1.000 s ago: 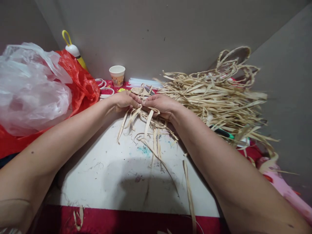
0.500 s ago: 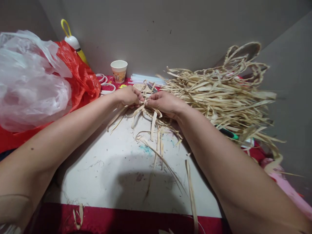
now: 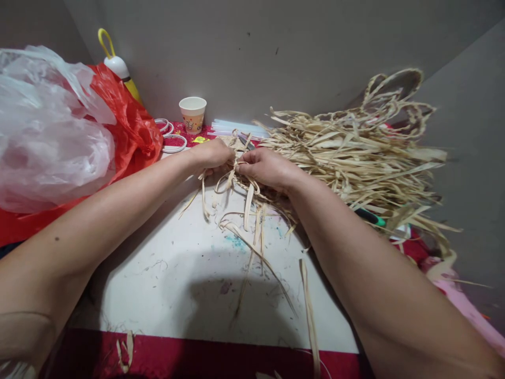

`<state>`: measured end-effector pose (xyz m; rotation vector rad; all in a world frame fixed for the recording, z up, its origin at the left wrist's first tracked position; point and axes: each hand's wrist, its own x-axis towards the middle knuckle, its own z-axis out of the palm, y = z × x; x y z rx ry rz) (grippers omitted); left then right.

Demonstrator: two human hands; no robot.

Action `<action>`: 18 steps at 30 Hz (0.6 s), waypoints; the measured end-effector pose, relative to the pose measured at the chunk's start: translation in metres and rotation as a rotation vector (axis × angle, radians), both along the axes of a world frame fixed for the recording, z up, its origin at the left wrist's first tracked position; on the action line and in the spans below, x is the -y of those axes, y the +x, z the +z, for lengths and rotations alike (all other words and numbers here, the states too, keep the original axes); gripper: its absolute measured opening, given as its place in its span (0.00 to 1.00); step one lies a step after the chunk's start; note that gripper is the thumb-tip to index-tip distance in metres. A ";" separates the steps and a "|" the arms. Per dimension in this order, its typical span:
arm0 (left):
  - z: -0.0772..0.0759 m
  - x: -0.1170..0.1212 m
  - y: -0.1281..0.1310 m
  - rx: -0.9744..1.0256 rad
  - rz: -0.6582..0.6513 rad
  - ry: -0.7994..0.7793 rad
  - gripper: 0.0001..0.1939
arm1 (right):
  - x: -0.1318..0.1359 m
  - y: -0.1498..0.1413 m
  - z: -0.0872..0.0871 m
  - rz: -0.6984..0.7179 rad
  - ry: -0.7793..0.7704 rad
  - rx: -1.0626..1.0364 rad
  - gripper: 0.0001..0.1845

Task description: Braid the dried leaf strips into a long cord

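Observation:
My left hand (image 3: 213, 155) and my right hand (image 3: 265, 167) meet at the far side of a white board (image 3: 185, 284), both closed around pale dried straw strips (image 3: 246, 202). The fingers pinch a small woven piece of straw (image 3: 236, 143) between them. Loose strip ends hang from the hands and trail toward me across the board. A big pile of the same dried straw (image 3: 355, 152) lies just right of my right hand.
A red plastic bag (image 3: 134, 131) with a clear plastic bag (image 3: 51, 137) on it fills the left. At the back wall stand a paper cup (image 3: 192, 113), white rings (image 3: 169, 139), clear sticks (image 3: 236, 128) and a yellow-handled bottle (image 3: 116, 66). A green-handled tool (image 3: 369, 216) lies under the straw.
The view shifted slightly. My left hand moved a little right toward my right hand, and the strips hanging under it swung inward.

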<state>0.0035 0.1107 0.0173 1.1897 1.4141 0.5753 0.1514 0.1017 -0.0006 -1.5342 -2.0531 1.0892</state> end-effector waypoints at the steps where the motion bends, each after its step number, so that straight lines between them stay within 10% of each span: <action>1: 0.001 0.002 0.000 -0.129 -0.047 0.087 0.10 | 0.000 0.000 0.000 0.003 0.010 0.024 0.07; 18: -0.012 0.011 0.003 -0.310 -0.109 0.451 0.09 | 0.007 0.001 0.018 0.049 0.113 0.299 0.08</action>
